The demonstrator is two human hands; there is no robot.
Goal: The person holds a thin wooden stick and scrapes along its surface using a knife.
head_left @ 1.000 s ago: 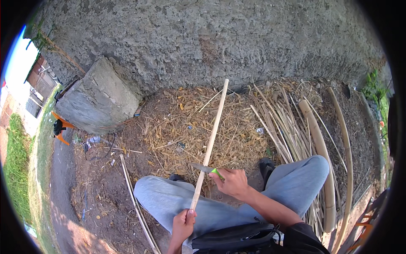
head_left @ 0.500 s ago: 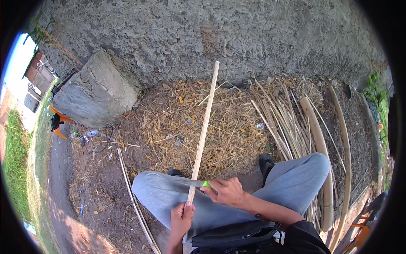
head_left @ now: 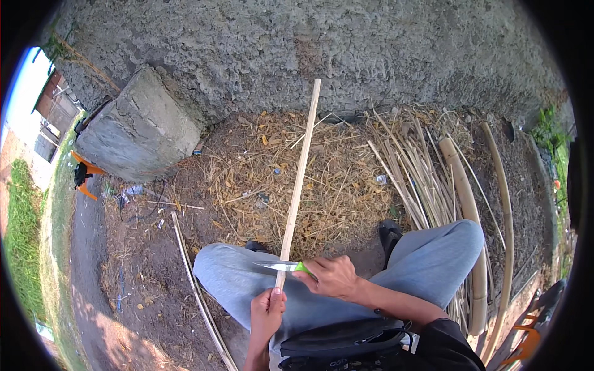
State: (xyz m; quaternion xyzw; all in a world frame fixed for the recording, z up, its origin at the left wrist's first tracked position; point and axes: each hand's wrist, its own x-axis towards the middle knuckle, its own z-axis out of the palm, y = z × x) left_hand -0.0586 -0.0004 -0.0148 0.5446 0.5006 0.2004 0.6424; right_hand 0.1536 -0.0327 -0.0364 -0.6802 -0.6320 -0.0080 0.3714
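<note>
A long pale bamboo strip (head_left: 299, 179) slants up and away from my lap, its far end in front of the rough wall. My left hand (head_left: 267, 312) is closed around its near end, thumb pressed along the top. In my right hand (head_left: 331, 276) is a knife (head_left: 278, 266) with a green handle, gripped in a closed fist. Its blade points left and lies across the strip, a little beyond my left thumb. Most of the handle is hidden by my fingers.
Several thin bamboo strips (head_left: 411, 176) lie piled at the right, beside a thick bamboo pole (head_left: 464, 204) and a thinner curved pole (head_left: 504, 216). Another strip (head_left: 189, 266) lies left of my knee. A concrete block (head_left: 145, 123) stands against the grey wall (head_left: 371, 55). Dry leaves litter the ground.
The strip's far end has shifted slightly up in the picture. The knife blade, blurred before, now shows sharply across the strip. Both hands keep their holds.
</note>
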